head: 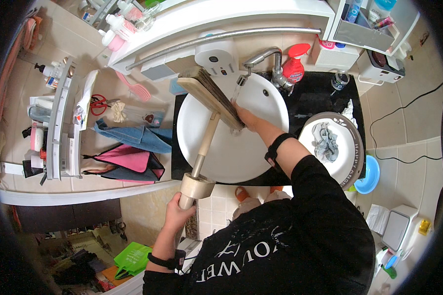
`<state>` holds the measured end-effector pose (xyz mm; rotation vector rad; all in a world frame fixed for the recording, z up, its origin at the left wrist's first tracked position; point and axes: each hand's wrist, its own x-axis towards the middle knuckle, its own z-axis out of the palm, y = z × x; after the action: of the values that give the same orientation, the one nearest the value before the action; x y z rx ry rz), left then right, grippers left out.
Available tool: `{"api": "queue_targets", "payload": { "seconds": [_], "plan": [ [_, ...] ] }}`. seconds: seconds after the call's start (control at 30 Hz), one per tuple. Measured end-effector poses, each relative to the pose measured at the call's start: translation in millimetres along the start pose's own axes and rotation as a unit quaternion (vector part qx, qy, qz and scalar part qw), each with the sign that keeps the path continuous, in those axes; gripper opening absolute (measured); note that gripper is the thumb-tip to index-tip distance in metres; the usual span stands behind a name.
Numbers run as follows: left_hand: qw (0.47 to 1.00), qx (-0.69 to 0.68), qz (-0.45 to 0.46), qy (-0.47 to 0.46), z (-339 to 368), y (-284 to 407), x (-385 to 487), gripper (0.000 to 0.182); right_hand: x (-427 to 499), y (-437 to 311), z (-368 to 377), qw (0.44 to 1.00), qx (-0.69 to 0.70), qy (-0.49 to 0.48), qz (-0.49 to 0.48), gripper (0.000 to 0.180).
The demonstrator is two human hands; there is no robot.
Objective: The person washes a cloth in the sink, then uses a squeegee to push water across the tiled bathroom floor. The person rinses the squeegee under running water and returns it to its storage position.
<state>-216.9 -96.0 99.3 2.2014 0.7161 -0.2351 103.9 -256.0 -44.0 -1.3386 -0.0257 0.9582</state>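
My left hand (181, 214) grips the pale handle of a broom (205, 138), just below a round beige collar on it. The broom's wide head (210, 99) is held tilted over the white washbasin (195, 158), with dark bristles along its far side. Beside the bristles is my right hand (245, 116), under the running faucet (260, 59); the fingers are partly hidden, so their hold is unclear. Water falls from the spout near the fingertips.
A red spray bottle (294, 64) stands behind the faucet. On the black counter (302, 92) are a glass jar (339, 80) and a basin (354, 147) holding a wet grey cloth (325, 142). Cloths hang at the left, and a metal rail (221, 37) runs above the washbasin.
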Motion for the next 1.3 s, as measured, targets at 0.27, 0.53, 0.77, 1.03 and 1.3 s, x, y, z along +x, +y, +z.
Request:
{"api": "queue_targets", "payload": {
  "seconds": [0.27,0.53,0.77,1.03,1.3],
  "plan": [
    [1.000,-0.016,0.019,0.013,0.0,7.0,0.2,0.038,52.2,18.0,-6.8,0.986,-0.083,0.119,-0.080,0.046],
    [1.000,-0.010,0.021,0.010,-0.9,9.1,4.9,0.039,43.1,16.7,-12.4,0.988,-0.007,0.110,-0.110,0.049],
    [0.999,-0.046,-0.008,0.010,4.5,-2.1,5.0,0.041,30.2,20.7,-7.8,0.991,-0.060,0.120,-0.019,0.057],
    [0.999,0.018,-0.015,-0.023,9.4,-13.3,7.9,0.040,51.3,56.9,-24.0,0.897,-0.404,0.174,-0.028,0.047],
    [0.997,0.062,-0.009,-0.033,23.0,-19.5,20.9,0.044,8.5,-27.5,-11.9,0.961,-0.076,0.083,-0.254,0.052]
  ]
}}
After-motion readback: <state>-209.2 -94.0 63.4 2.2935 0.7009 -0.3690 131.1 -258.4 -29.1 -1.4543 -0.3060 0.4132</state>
